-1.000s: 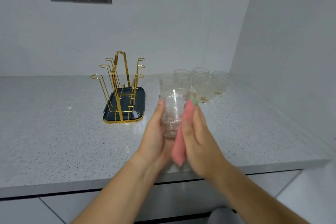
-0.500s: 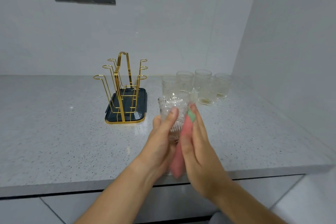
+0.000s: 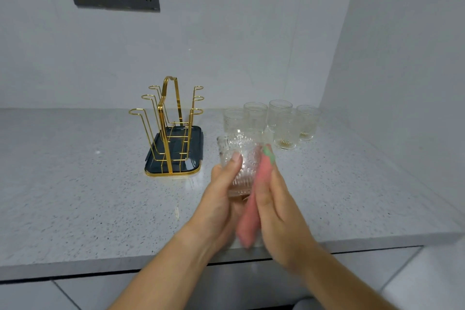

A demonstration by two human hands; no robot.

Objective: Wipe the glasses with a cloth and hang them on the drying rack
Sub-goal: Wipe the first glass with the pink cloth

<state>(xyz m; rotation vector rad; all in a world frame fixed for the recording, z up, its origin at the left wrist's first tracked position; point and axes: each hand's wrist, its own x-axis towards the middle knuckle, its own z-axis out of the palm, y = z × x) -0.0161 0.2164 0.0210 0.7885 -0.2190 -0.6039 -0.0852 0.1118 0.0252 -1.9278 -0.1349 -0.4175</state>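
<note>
The left grip point(image 3: 221, 199) covers the base and near wall of the held glass point(image 3: 239, 156), and the pink cloth point(image 3: 250, 211) hides its right side. The right grip point(image 3: 276, 206) and the cloth's lower end are blurred. Both forearms run off the bottom edge. The held glass screens the foot of the nearest standing glass point(image 3: 234, 119). The desk point(image 3: 75, 196) is cut off at the left edge.

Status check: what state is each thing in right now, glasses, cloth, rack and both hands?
Held glass: mouth up, lifted, not yet hung.
Cloth: pressed against the held glass's right side.
Left hand: grips the held glass.
Right hand: fingers straight, pressing the cloth.
Five glasses: upright on the counter, right of the rack.
Rack: no glass hung on it.
</note>
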